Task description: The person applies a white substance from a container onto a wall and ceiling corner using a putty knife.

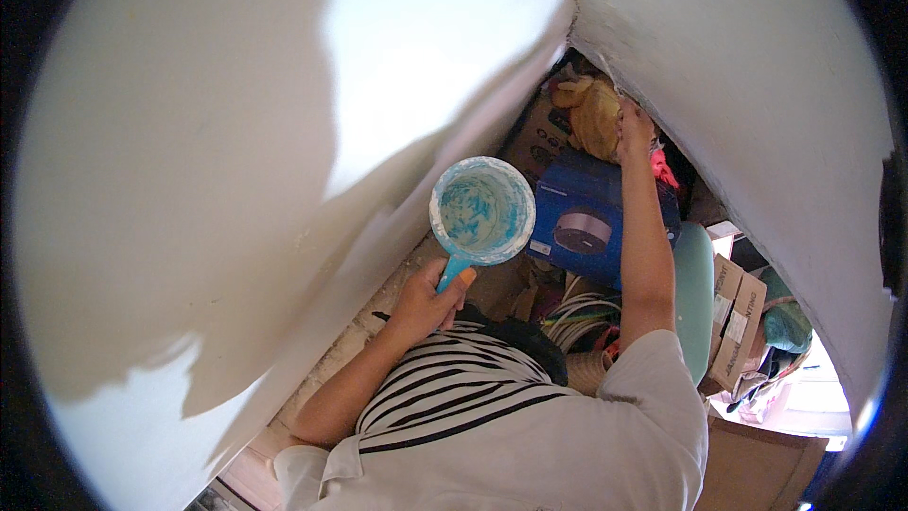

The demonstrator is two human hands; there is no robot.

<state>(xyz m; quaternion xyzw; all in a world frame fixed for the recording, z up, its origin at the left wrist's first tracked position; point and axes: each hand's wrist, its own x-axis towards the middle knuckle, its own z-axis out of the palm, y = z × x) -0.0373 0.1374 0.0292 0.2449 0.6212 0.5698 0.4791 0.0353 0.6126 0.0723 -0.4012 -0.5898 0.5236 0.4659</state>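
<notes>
My left hand is wrapped round the handle of a blue plastic dipper. White and blue smears coat its inside and rim. A small orange piece shows beside my left thumb; I cannot make out what it belongs to. My right arm reaches away to the wall on the right, low by the corner. There my right hand is closed close to the wall surface, and what it holds is too small and hidden to name. Just left of it lies a yellow bundle, which looks like cloth or a bag.
Pale walls meet at a corner ahead. Beneath my right arm stands a blue box picturing a round device. Coiled cables, a green rounded object and a cardboard box crowd the right side.
</notes>
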